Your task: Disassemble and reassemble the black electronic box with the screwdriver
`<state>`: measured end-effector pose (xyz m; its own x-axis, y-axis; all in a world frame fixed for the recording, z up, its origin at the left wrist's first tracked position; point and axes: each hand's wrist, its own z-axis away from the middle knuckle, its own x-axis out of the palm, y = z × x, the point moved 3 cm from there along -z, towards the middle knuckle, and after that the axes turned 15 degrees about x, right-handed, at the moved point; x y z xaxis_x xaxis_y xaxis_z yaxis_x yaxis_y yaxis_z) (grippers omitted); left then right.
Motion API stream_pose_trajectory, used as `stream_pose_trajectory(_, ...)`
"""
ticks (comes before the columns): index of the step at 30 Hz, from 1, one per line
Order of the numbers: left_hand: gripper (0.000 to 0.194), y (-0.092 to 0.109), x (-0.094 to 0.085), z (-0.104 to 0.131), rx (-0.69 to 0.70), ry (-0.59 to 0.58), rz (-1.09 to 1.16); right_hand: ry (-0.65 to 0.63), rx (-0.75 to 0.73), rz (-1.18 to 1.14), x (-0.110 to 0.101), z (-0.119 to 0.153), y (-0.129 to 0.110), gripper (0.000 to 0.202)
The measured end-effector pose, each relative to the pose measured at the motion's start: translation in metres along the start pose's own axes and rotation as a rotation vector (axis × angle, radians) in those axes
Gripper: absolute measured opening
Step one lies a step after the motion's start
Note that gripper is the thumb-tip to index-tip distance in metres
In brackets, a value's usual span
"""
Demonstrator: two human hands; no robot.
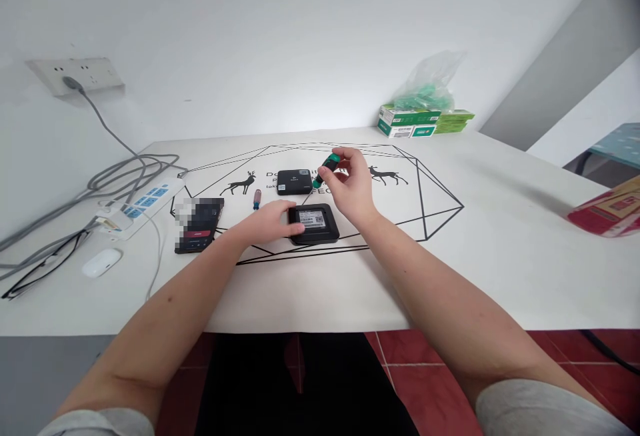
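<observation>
A black square device (327, 217) with a white label lies on the table, and my left hand (275, 221) grips its left edge between thumb and fingers. My right hand (353, 183) is closed around the green-and-black handle of a screwdriver (327, 168). Its thin shaft slants down toward the device's far edge; whether the tip touches it I cannot tell. Just behind lies a second flat black box (294, 181). A small screwdriver with a reddish clear handle (257, 197) rests left of that box, beyond my left hand.
To the left are a phone (203, 224), a white power strip (147, 206) with grey cables, a white mouse (102, 263) and glasses (47, 264). Green-and-white boxes (410, 123) under a plastic bag stand at the back right. A red package (607, 209) sits at the right edge.
</observation>
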<state>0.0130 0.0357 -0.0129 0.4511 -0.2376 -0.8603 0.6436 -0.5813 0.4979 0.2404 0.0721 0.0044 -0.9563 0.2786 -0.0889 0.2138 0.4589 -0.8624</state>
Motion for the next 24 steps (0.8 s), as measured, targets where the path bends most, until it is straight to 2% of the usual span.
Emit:
stream_pose_trajectory(2,0.094,0.006,0.002,0.002,0.011,-0.077,0.001,-0.014,-0.025,0.020,0.000,0.001,-0.002,0.039)
stream_pose_trajectory(5,0.109,0.011,0.003,0.003,-0.011,-0.122,-0.017,-0.033,-0.059,0.044,0.000,0.003,-0.006,0.038)
stream_pose_trajectory(12,0.113,0.023,0.016,0.004,0.065,-0.156,-0.032,-0.079,-0.128,0.066,0.000,0.008,-0.016,0.034)
stream_pose_trajectory(18,0.142,0.019,0.032,0.004,0.099,-0.284,-0.063,-0.122,-0.143,0.094,0.003,0.010,-0.016,0.035)
stream_pose_trajectory(24,0.147,0.015,0.036,0.003,0.095,-0.317,-0.071,-0.214,-0.193,0.097,0.008,0.014,-0.015,0.041)
